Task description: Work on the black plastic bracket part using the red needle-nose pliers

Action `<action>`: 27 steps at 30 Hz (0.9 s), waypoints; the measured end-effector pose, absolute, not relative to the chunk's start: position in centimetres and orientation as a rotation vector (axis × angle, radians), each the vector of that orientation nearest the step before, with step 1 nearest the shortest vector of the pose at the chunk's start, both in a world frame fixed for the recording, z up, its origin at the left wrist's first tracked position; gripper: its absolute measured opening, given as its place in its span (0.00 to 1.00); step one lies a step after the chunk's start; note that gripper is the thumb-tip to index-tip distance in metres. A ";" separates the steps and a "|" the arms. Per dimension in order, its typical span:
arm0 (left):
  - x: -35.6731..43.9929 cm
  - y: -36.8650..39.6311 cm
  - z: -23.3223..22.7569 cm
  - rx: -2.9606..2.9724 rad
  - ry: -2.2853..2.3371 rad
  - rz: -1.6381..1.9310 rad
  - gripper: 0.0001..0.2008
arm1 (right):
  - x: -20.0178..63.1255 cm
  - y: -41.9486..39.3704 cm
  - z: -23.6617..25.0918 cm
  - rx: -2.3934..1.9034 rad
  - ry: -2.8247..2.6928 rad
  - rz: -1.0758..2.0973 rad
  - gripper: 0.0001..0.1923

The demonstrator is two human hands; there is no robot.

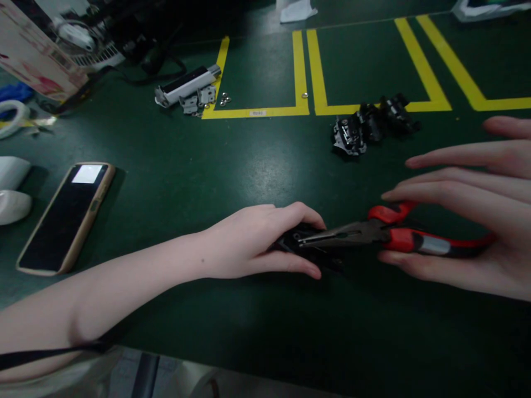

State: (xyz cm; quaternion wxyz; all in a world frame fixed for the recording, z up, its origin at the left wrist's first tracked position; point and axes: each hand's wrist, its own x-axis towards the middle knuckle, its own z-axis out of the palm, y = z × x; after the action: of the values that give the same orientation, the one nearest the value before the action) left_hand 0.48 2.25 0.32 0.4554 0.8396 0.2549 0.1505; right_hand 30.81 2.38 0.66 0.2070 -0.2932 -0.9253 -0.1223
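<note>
My left hand (269,237) grips a small black mechanical part (315,254) between thumb and fingers, just above the green table. Red-handled needle-nose pliers (398,235) are in my right hand (477,215), the thumb below and a finger above the handles, other fingers stretched out. The narrow jaws of the pliers point left and lie at the black part, by what looks like a small metal pin. Whether the jaws clamp it I cannot tell. My left fingers hide much of the part.
Several black mechanical parts (373,124) lie beyond the pliers. Yellow tape (257,114) marks the table (257,171). A white-and-black device (188,85) lies near metal brackets (199,100) and small rings (224,99). To the left are a phone (62,221) and a tape roll (14,119).
</note>
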 end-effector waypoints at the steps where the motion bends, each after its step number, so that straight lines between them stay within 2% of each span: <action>1: 0.5 2.3 0.3 2.072 0.631 0.363 0.23 | 30.8 2.4 0.7 -0.821 -2.578 -0.337 0.24; 14: 0.7 2.2 0.4 2.121 0.628 0.358 0.25 | 30.6 2.1 0.4 -0.826 -2.582 -0.342 0.24; 27: 0.6 2.4 0.4 2.118 0.622 0.334 0.25 | 31.5 2.5 0.3 -0.738 -2.590 -0.410 0.30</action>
State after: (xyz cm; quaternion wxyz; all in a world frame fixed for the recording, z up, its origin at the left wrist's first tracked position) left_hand 0.59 2.41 0.36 0.4392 0.8523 0.2503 0.1346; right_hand 31.46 2.49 0.34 0.2070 -0.2650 -0.9302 -0.1473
